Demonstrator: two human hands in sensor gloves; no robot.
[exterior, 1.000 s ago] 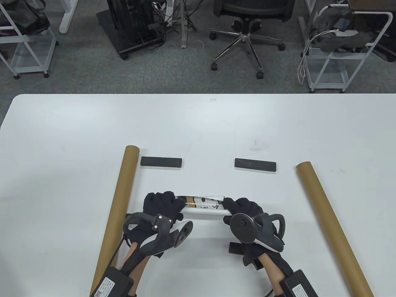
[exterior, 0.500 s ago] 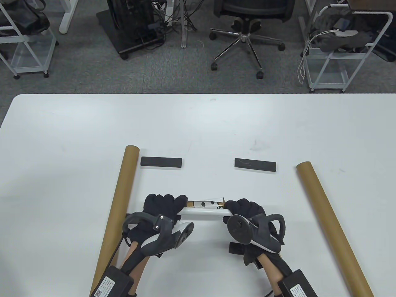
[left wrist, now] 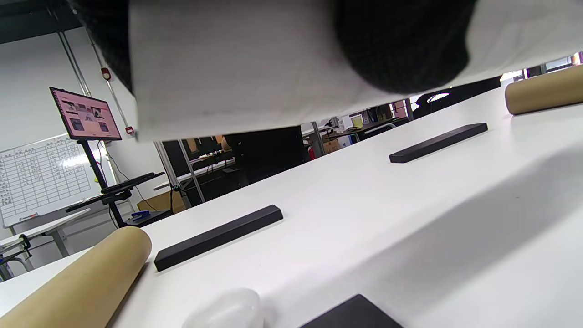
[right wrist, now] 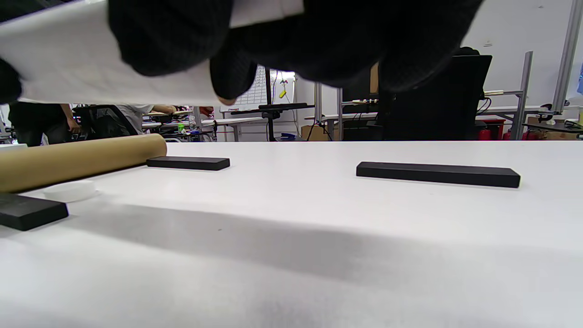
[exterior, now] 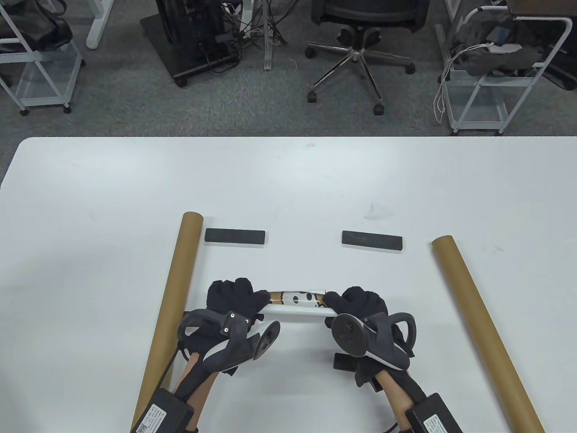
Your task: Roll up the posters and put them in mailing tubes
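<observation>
A rolled poster (exterior: 297,304), white outside with a printed edge showing, is held level just above the table near its front edge. My left hand (exterior: 234,300) grips its left end and my right hand (exterior: 358,304) grips its right end, fingers curled over the roll. The roll's white underside fills the top of the left wrist view (left wrist: 255,68) and the right wrist view (right wrist: 91,64). One brown mailing tube (exterior: 173,306) lies to the left of my left hand, a second tube (exterior: 484,331) to the right.
Two black bar weights (exterior: 235,236) (exterior: 372,240) lie beyond the roll. Another black bar (right wrist: 27,212) and a white tube cap (right wrist: 70,190) sit by the left tube, under my left hand. Office chair and carts stand past the table's far edge.
The printed flap of the poster has wound further in, and the roll looks tighter. Both hands shifted only slightly on its ends.
</observation>
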